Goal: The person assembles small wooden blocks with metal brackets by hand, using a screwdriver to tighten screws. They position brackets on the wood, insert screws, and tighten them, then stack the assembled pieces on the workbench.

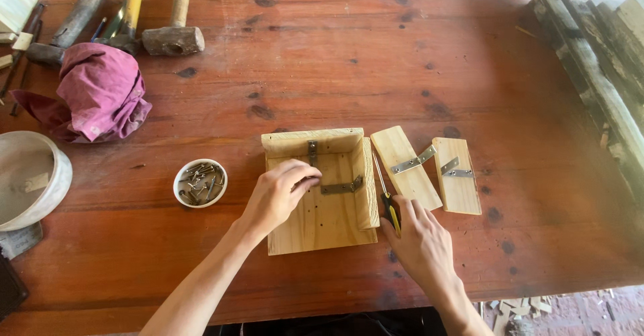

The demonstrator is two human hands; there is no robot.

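Reddish plank tabletop (376, 61) carries a pale wooden box frame (322, 208) near its front edge, the left hand (278, 192) resting on it with fingers curled, whether pinching anything is unclear. Just right of the frame, the right hand (419, 239) grips a yellow-handled screwdriver (388, 205) beside two hinged boards (429, 172); a bowl of screws (200, 183) sits left, mallets (171, 37) and a pink cloth (100, 94) farther back-left.

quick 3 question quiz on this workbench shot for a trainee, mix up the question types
1. True or false: the left hand rests on the wooden corner assembly.
2. Multiple choice: what does the right hand grip? A) the mallet B) a yellow-and-black screwdriver C) the pink cloth
3. Short answer: what does the small white bowl left of the assembly hold?

Key
1. True: its fingers lie on the board beside the metal bracket.
2. B: the screwdriver runs along the right edge of the assembly, while the mallet and pink cloth lie untouched at the far left of the table.
3. Screws.
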